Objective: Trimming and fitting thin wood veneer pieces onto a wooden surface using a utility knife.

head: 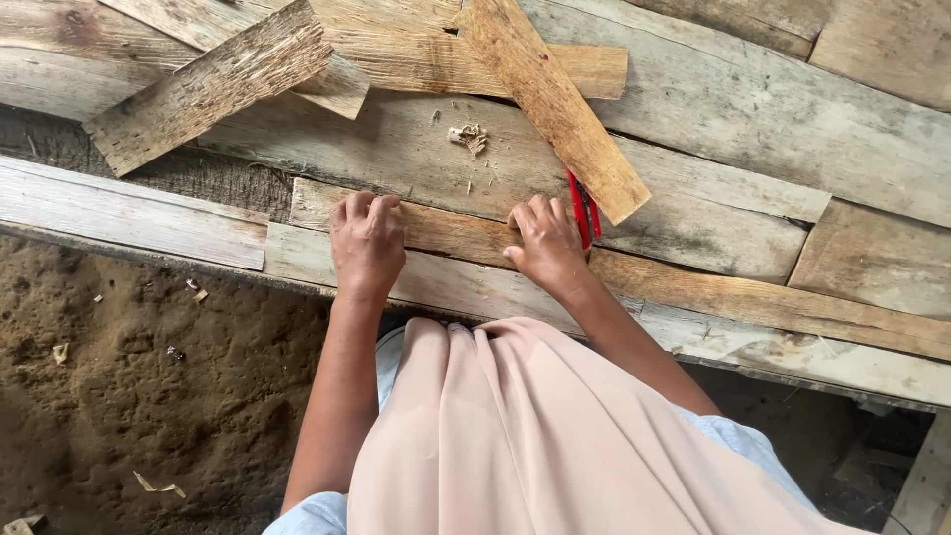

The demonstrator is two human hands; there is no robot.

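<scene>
While both wrists bend down, left hand (pixel 368 243) curled on plank (pixel 451 230), right hand (pixel 546 243) gripping it.

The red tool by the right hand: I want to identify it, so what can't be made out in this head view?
- Red tool: only thin red strips show; the right hand and the slanted plank hide the rest.
- Fingertips of the left hand: curled over the brown board.
- Ground under the boards: hidden by pink cloth.
</scene>
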